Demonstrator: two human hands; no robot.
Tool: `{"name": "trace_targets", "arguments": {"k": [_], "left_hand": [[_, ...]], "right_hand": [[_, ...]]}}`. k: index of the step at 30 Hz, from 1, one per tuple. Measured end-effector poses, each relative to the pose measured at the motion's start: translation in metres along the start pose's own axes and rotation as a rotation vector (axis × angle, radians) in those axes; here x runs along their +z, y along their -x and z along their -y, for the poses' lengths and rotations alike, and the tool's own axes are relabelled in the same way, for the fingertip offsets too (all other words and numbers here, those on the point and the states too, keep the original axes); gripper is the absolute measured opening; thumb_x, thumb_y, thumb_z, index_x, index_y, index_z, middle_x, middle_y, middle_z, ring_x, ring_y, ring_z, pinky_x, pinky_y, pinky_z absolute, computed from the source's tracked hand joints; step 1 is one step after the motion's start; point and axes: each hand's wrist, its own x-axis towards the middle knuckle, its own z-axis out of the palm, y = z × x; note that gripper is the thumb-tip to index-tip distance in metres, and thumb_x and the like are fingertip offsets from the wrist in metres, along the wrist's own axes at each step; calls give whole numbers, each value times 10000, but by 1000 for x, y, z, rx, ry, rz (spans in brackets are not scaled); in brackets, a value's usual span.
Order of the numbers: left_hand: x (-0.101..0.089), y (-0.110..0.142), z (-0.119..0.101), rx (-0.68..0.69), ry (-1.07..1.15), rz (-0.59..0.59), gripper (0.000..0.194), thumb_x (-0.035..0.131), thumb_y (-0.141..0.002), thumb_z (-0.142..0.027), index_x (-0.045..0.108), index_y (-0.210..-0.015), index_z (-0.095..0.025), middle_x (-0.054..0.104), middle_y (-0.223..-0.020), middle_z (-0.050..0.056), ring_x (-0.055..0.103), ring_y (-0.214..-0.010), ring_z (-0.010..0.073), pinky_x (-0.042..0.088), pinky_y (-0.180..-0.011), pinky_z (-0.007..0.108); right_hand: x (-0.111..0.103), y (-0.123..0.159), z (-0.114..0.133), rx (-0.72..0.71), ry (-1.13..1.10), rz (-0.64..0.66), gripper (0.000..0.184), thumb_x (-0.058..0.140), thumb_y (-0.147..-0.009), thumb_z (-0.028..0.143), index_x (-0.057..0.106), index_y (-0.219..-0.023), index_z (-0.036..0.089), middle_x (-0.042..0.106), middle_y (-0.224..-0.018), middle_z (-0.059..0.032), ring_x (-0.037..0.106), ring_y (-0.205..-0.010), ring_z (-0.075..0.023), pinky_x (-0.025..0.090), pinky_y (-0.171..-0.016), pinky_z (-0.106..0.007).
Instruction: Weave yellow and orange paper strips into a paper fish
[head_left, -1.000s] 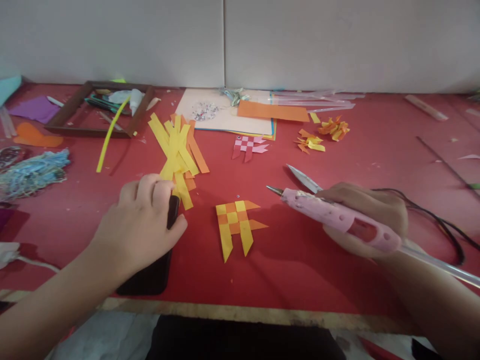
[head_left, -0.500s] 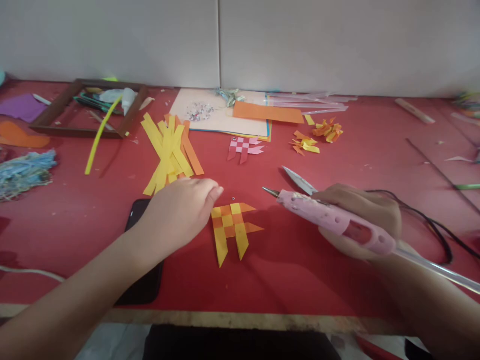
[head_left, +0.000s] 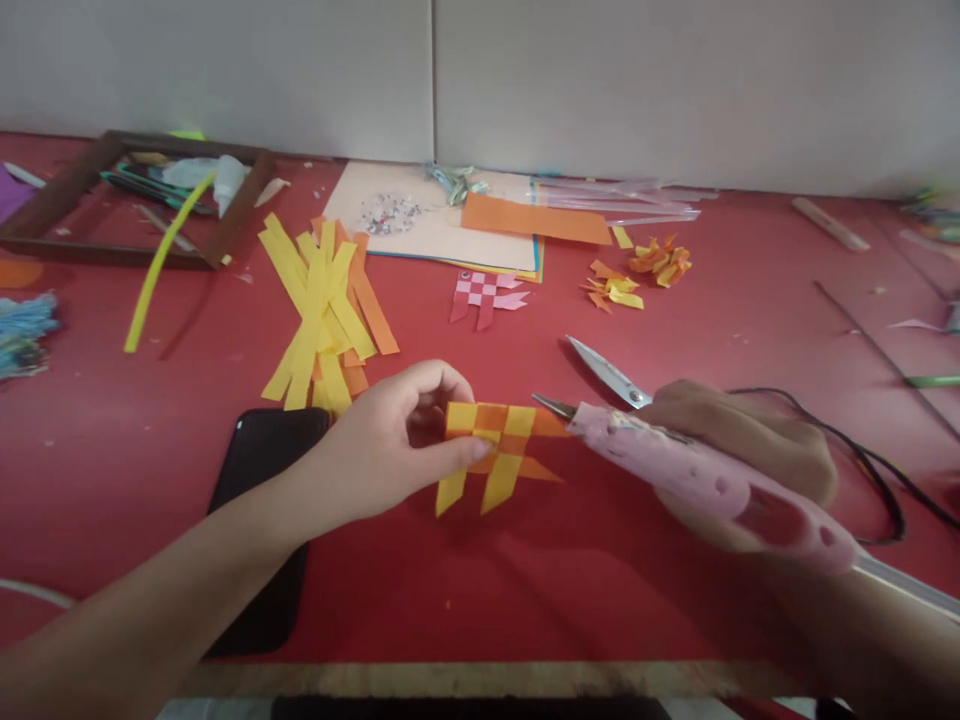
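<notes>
My left hand (head_left: 394,440) pinches a woven yellow and orange paper fish (head_left: 499,440) by its left edge and holds it lifted off the red table (head_left: 570,570). My right hand (head_left: 742,445) grips a pink glue gun (head_left: 697,475), whose metal tip points left and almost touches the fish's right side. A black phone (head_left: 259,500) lies under my left wrist.
Loose yellow and orange paper strips (head_left: 322,310) lie behind my left hand. Scissors (head_left: 607,370) rest behind the glue gun. A pink woven fish (head_left: 487,295), paper scraps (head_left: 637,270), card sheets (head_left: 442,215), a wooden frame (head_left: 127,195) and a black cord (head_left: 877,470) lie around.
My left hand left the phone, moved right and picked the woven fish up off the table. The glue gun tip has come close to the fish.
</notes>
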Motion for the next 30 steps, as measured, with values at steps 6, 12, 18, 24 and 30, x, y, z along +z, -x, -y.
{"name": "trace_targets", "arguments": {"k": [6,12,18,24,30], "left_hand": [[7,-4,5,-61,172,-42,244,744,-781,-368,609,-900,-203,639,-840,-15,614,-743,119,485,-655,219],[11,-1,5,-53,135,16,255,633,-868,-447,685,-859,-197,665,-797,5,616,-721,138,475,-618,232],[16,4,3,-10,-4,-103,309,692,-820,-409,677,-1050,-204,730,-1021,55,677,-905,202,533,-757,288],[19,8,-3,49,-77,-137,199,652,-851,-365,673,-971,-208,740,-937,29,684,-824,171,526,-693,255],[20,10,1,83,-107,-193,186,618,-880,-375,684,-962,-221,744,-929,14,696,-797,160,538,-687,248]], "right_hand": [[7,-3,13,51,-17,-75,161,495,-920,148,644,-932,209,617,-724,-20,592,-618,-157,486,-612,-323],[10,-6,12,-67,-68,29,170,484,-918,159,625,-1009,184,620,-718,-40,591,-641,-180,466,-583,-339],[8,-8,16,-61,9,70,136,501,-916,175,621,-977,156,616,-696,-48,593,-617,-184,459,-585,-351],[7,-12,18,-88,88,90,85,531,-914,164,609,-946,168,612,-658,-34,611,-621,-188,466,-590,-340],[8,-12,20,-79,126,110,72,518,-920,136,583,-932,164,626,-665,-40,615,-612,-176,462,-573,-324]]}}
